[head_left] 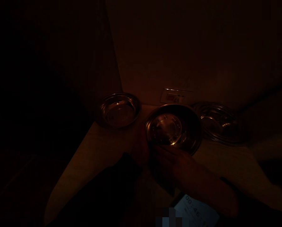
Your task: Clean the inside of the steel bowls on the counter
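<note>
The scene is very dark. A round steel bowl (pixel 174 129) in the middle is tilted toward me above a pale counter (pixel 95 148). My right hand (pixel 178 165) comes in from the lower right and closes on the bowl's near rim. My left hand (pixel 142 146) is dimly visible pressed against the bowl's left rim, gripping it. A dark sleeve covers my left arm below it.
A second steel bowl (pixel 119 109) sits at the counter's back left corner. A steel plate (pixel 220 123) lies to the right. A wall socket (pixel 175 96) is behind them. A lit phone screen (pixel 195 212) showing a timer lies at the bottom. The counter's left edge drops into darkness.
</note>
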A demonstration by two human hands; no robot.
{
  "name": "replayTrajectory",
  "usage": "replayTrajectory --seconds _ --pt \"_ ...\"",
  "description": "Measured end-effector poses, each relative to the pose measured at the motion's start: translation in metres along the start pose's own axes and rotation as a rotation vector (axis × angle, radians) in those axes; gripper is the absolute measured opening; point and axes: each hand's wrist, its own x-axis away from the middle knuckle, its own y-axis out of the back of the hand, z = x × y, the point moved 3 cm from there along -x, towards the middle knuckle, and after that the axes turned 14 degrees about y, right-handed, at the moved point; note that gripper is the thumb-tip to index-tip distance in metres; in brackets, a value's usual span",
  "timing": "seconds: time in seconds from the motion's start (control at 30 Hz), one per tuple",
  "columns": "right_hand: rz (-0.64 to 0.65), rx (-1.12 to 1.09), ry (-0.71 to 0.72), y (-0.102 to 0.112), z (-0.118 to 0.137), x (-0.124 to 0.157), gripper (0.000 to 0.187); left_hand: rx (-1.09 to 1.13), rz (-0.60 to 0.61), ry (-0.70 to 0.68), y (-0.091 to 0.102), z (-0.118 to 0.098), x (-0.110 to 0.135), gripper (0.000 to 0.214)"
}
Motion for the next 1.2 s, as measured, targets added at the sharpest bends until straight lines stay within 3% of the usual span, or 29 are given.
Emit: replayTrajectory --seconds 0.17,0.3,0.53,0.73,0.87,1.0,1.2 --pt "0.171 -0.018 -0.048 0.009 -0.007 0.011 0.027 -0.049 -0.031 -0.008 0.002 -0.008 -0.001 0.032" --pt "0.197 -0.148 -0.086 0.01 -0.011 0.015 0.028 -0.07 -0.012 -0.041 0.003 -0.006 -0.003 0.029" --pt "0.053 -0.21 -0.081 0.007 -0.009 0.008 0.04 -0.002 -0.111 0.049 0.001 -0.006 -0.001 0.026" --pt "-0.001 -0.217 -0.043 0.005 -0.009 0.003 0.048 0.038 -0.002 0.097 -0.002 -0.008 0.004 0.032" --pt "0.094 -0.223 -0.084 0.01 -0.008 0.002 0.041 0.017 -0.094 0.083 0.001 0.0 0.002 0.024" --pt "0.214 -0.205 -0.12 0.016 -0.008 0.005 0.03 0.043 -0.053 0.044 0.0 0.001 -0.001 0.03" --pt "0.244 -0.095 -0.107 0.014 -0.007 0.008 0.027 -0.044 -0.056 0.004 -0.001 -0.005 -0.002 0.032"
